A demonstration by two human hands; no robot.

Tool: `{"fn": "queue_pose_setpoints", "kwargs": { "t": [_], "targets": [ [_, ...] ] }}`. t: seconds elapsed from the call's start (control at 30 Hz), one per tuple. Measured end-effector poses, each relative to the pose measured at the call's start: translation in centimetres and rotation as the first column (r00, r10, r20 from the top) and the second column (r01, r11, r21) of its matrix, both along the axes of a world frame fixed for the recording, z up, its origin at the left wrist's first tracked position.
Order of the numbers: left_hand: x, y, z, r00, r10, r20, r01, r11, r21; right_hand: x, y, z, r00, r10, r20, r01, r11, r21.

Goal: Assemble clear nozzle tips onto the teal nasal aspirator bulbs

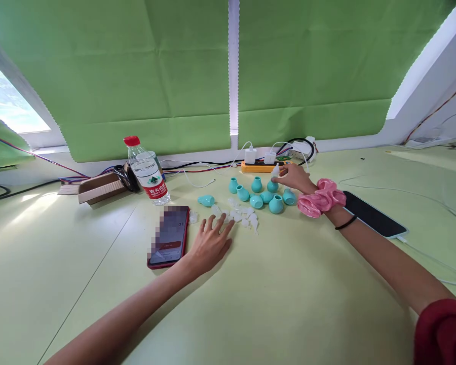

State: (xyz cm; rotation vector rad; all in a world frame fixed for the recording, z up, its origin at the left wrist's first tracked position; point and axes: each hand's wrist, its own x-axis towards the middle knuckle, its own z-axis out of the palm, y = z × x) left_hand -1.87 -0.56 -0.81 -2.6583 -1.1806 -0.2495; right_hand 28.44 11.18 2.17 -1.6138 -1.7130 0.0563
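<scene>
My left hand (pixel 211 243) lies palm down on the table with its fingers spread. Its fingertips reach the edge of a loose cluster of small translucent white plastic pieces (pixel 254 222), some with a narrow tip. Between thumb and fingers, my right hand (pixel 294 177) pinches a translucent white tapered piece (pixel 275 170). This piece is just above a small turquoise vase-shaped bottle (pixel 272 186); whether they touch, I cannot tell. Several more such bottles stand or lie around it, among them a round one (pixel 276 204). One turquoise bottle (pixel 205 201) lies apart on its side, left of the group.
A phone in a red case (pixel 169 238) lies left of my left hand. Behind it stand a water bottle (pixel 150 175) and an open cardboard box (pixel 102 188). An orange power strip (pixel 251 167) with chargers and cables lines the back. Another phone (pixel 374 214) lies under my right forearm.
</scene>
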Motion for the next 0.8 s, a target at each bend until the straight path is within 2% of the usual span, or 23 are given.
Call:
{"fn": "queue_pose_setpoints", "kwargs": {
  "t": [0.07, 0.1, 0.13, 0.17, 0.2, 0.27, 0.3, 0.33, 0.43, 0.5, 0.57, 0.67, 0.8],
  "targets": [
    [0.1, -0.2, -0.5, 1.000, 0.015, -0.013, -0.015, 1.000, 0.002, -0.8, -1.7, 0.9, 0.990, -0.133, 0.057, 0.127, 0.987, 0.100],
    [0.2, -0.3, -0.7, 1.000, 0.024, -0.014, -0.024, 1.000, 0.004, -1.5, -2.8, 1.3, 0.984, -0.165, 0.071, 0.153, 0.975, 0.159],
    [0.2, -0.4, -0.8, 0.999, 0.028, -0.015, -0.028, 1.000, 0.007, -2.5, -4.2, 1.4, 0.984, -0.162, 0.079, 0.134, 0.951, 0.279],
    [0.2, -0.4, -0.8, 1.000, 0.025, -0.016, -0.025, 1.000, 0.011, -3.5, -5.7, 1.4, 0.989, -0.079, 0.125, 0.029, 0.934, 0.356],
    [0.2, -0.4, -0.8, 1.000, 0.013, -0.016, -0.013, 1.000, 0.014, -4.6, -7.1, 1.0, 0.981, 0.034, 0.190, -0.105, 0.919, 0.379],
    [0.3, -0.4, -0.7, 0.999, -0.043, 0.000, 0.043, 0.999, 0.013, -6.8, -9.7, -0.6, 0.847, 0.345, 0.404, -0.448, 0.873, 0.192],
    [0.4, -0.3, -0.7, 0.997, -0.079, 0.022, 0.079, 0.997, 0.005, -7.8, -10.7, -1.6, 0.786, 0.420, 0.454, -0.523, 0.842, 0.127],
    [0.4, -0.2, -0.6, 0.992, -0.116, 0.055, 0.116, 0.993, -0.004, -8.5, -11.3, -2.6, 0.764, 0.446, 0.467, -0.536, 0.841, 0.073],
    [0.4, 0.1, -0.8, 0.963, -0.189, 0.194, 0.193, 0.981, -0.005, -9.4, -11.7, -5.2, 0.811, 0.425, 0.402, -0.475, 0.879, 0.029],
    [0.3, 0.1, -1.1, 0.937, -0.220, 0.270, 0.221, 0.975, 0.028, -9.4, -11.3, -6.0, 0.845, 0.410, 0.344, -0.442, 0.897, 0.016],
    [0.3, -0.1, -1.7, 0.912, -0.268, 0.310, 0.259, 0.963, 0.072, -9.3, -11.0, -6.2, 0.864, 0.413, 0.288, -0.436, 0.900, 0.020],
    [0.4, -0.6, -2.3, 0.875, -0.355, 0.330, 0.348, 0.934, 0.083, -9.4, -11.3, -5.8, 0.868, 0.466, 0.172, -0.482, 0.874, 0.064],
    [0.7, -0.8, -2.5, 0.812, -0.339, 0.476, 0.371, 0.928, 0.028, -10.2, -12.6, -5.2, 0.824, 0.567, -0.028, -0.558, 0.818, 0.138]
  ]
}}
